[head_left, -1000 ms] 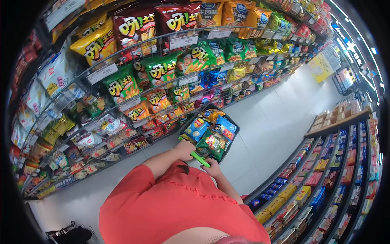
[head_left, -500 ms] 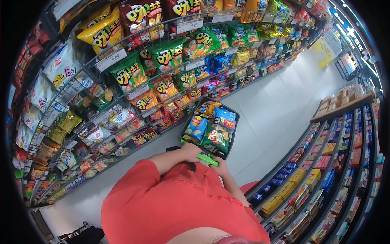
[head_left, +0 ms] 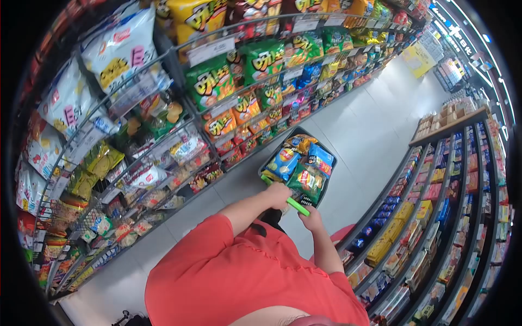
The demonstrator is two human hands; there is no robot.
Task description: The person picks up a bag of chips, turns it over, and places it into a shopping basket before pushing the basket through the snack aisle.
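My left hand (head_left: pixel 278 195) is wrapped round the left part of the green handle (head_left: pixel 298 206) of a shopping basket cart. The right end of that handle is in my right hand (head_left: pixel 311 219), its fingers closed. Just beyond both hands is the dark basket (head_left: pixel 328 187). In it lie a blue chip bag (head_left: pixel 284 164), a green chip bag (head_left: pixel 308 180), a blue and pink snack bag (head_left: pixel 321 158) and an orange snack bag (head_left: pixel 300 143).
Wire shelves of snack bags (head_left: pixel 212 84) with price tags line the left side. On the right stands a shelf unit (head_left: pixel 416 217) of boxed and wrapped sweets. Between them the pale tiled floor (head_left: pixel 370 125) runs to a yellow sign (head_left: pixel 417 62).
The basket and both hands have shifted right in view. The white snack bags on the left shelf look nearer and larger. Both hands keep their hold on the handle.
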